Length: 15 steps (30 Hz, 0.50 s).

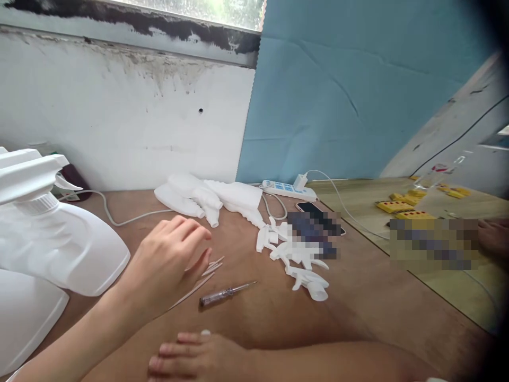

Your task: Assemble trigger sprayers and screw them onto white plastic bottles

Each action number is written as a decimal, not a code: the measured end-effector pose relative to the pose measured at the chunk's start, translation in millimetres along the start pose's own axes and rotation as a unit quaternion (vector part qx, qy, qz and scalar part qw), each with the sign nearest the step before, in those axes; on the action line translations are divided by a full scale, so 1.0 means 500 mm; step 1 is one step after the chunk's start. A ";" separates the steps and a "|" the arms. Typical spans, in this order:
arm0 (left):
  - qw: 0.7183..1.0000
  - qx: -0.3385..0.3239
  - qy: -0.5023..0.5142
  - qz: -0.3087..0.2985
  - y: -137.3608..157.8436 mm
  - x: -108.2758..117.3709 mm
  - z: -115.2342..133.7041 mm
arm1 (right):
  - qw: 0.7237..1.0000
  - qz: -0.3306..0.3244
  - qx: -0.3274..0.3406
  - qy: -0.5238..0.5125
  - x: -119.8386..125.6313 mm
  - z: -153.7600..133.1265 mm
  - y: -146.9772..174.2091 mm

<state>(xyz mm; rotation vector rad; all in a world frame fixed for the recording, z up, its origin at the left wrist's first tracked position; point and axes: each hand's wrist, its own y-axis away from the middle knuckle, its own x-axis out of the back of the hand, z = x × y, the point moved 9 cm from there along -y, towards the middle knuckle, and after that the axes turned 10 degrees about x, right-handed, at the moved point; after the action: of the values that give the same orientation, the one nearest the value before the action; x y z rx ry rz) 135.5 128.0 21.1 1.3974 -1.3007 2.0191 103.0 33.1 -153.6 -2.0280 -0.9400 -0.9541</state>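
Observation:
My left hand [173, 260] hovers above the brown tabletop with fingers half bent and thumb apart, and nothing shows in its grasp. Thin pale sticks or tubes [196, 286] lie just beside and partly behind it. Below, my right hand [199, 358] rests low over the table, fingers stretched to the left; a small white spot at its upper edge is too small to tell. Between the hands and to the right lies a small screwdriver [226, 294] with a clear handle. White plastic trigger pieces [306, 281] are scattered farther right.
White spray bottles [91, 249] crowd the left side. Empty white bottle shapes [186, 193] lie by the wall. A power strip [288, 189], a phone [314, 212] and cables sit behind. Yellow blocks [393, 206] and another person's hand [493, 236] are on the adjoining table.

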 end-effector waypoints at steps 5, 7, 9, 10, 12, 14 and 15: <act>0.984 0.011 -0.017 -0.176 0.076 -0.159 -0.049 | 0.994 0.021 -0.054 0.093 0.108 0.055 0.007; 0.977 0.016 -0.021 -0.210 0.124 -0.201 -0.075 | 0.993 0.021 -0.062 0.099 0.126 0.067 0.015; 0.980 0.028 -0.039 -0.195 0.167 -0.216 -0.103 | 0.993 0.017 -0.060 0.097 0.132 0.070 0.021; 0.981 0.031 -0.045 -0.184 0.186 -0.219 -0.113 | 0.994 0.014 -0.057 0.095 0.133 0.068 0.023; 0.983 0.039 -0.061 -0.170 0.217 -0.224 -0.127 | 0.994 0.007 -0.055 0.094 0.134 0.061 0.026; 0.984 0.045 -0.071 -0.160 0.233 -0.226 -0.132 | 0.994 -0.001 -0.057 0.092 0.135 0.051 0.029; 0.984 0.047 -0.073 -0.156 0.235 -0.227 -0.131 | 0.994 -0.003 -0.059 0.089 0.135 0.045 0.031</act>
<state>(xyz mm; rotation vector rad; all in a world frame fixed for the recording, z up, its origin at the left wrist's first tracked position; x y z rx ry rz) 66.7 145.2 -140.2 1.7010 -0.9767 1.8142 154.4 65.0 -112.9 -1.9994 -0.8105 -1.1968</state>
